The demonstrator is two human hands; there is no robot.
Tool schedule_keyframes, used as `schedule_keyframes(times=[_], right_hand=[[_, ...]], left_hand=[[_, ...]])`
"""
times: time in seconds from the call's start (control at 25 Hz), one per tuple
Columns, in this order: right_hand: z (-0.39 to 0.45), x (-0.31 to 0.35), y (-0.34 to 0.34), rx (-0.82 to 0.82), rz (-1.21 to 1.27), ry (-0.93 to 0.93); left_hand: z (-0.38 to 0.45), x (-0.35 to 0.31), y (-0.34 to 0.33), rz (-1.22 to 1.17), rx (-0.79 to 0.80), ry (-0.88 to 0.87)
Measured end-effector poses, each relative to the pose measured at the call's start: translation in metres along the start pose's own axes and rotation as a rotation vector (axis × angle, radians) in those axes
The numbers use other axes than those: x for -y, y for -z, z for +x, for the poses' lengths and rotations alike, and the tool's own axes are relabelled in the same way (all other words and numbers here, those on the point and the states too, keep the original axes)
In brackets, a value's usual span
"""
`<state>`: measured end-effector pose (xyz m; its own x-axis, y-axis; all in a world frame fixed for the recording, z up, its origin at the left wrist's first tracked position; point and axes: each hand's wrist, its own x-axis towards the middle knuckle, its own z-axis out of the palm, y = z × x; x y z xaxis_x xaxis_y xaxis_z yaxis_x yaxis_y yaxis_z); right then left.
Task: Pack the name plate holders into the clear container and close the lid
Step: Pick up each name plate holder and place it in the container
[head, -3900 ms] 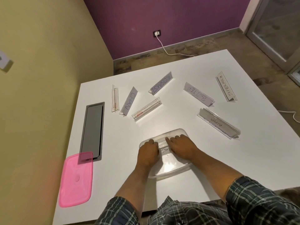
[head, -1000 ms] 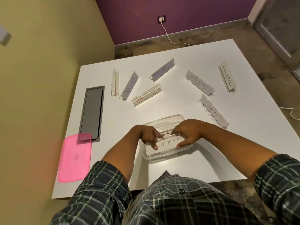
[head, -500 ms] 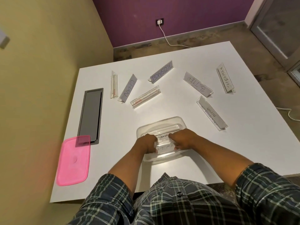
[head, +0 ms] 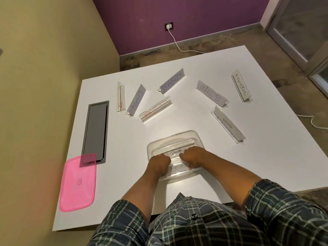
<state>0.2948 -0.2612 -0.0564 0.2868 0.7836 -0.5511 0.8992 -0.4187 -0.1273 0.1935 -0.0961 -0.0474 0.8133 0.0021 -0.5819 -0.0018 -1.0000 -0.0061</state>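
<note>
The clear container (head: 195,137) sits on the white table near its front edge. Inside lies a name plate holder marked PANDA (head: 175,151), with a second lettered holder (head: 179,169) in front of it. My left hand (head: 158,163) and my right hand (head: 192,156) are both down in the container, fingers curled on that second holder at its two ends. The pink lid (head: 78,183) lies flat at the table's front left corner. Several holders stay on the table: CHAN (head: 136,100), KOSAKSI (head: 171,83), SUPERMAN (head: 241,86), ALPHA (head: 228,124).
Two unlabelled clear holders (head: 120,96) (head: 155,109) lie at the back left, and one more lettered holder (head: 211,93) at the back right. A grey cable hatch (head: 96,130) is set into the table's left side, partly under the lid. A yellow wall runs along the left.
A second ago I held the lettered holder above the container's front rim. Both hands have lowered it into the container in front of the PANDA holder.
</note>
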Motion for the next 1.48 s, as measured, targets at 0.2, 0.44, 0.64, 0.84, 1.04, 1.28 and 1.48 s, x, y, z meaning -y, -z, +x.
schedule_keyframes(times=[0.2,0.44,0.64,0.84,1.04,1.28,1.48], right_hand=[[-0.002,0.001,0.006,0.066,-0.106,0.017],[-0.030,-0.030,0.010,-0.432,0.128,-0.057],[-0.073,-0.081,0.003,-0.959,0.563,-0.445],[-0.110,-0.127,-0.028,-0.903,0.920,-0.941],[-0.131,-0.145,-0.052,-0.723,1.033,-1.091],[-0.130,-0.151,-0.068,-0.622,1.099,-1.043],[-0.120,-0.162,-0.070,-0.550,1.114,-1.036]], left_hand=[[0.001,-0.004,0.001,0.067,-0.063,-0.068],[0.018,-0.023,0.043,-0.156,-0.400,-0.079],[0.050,-0.074,0.093,-0.424,-0.608,-0.021],[0.085,-0.128,0.116,-0.507,-0.503,-0.115],[0.116,-0.164,0.114,-0.440,-0.216,-0.181],[0.144,-0.188,0.108,-0.542,0.024,-0.220],[0.158,-0.203,0.110,-0.708,0.082,-0.226]])
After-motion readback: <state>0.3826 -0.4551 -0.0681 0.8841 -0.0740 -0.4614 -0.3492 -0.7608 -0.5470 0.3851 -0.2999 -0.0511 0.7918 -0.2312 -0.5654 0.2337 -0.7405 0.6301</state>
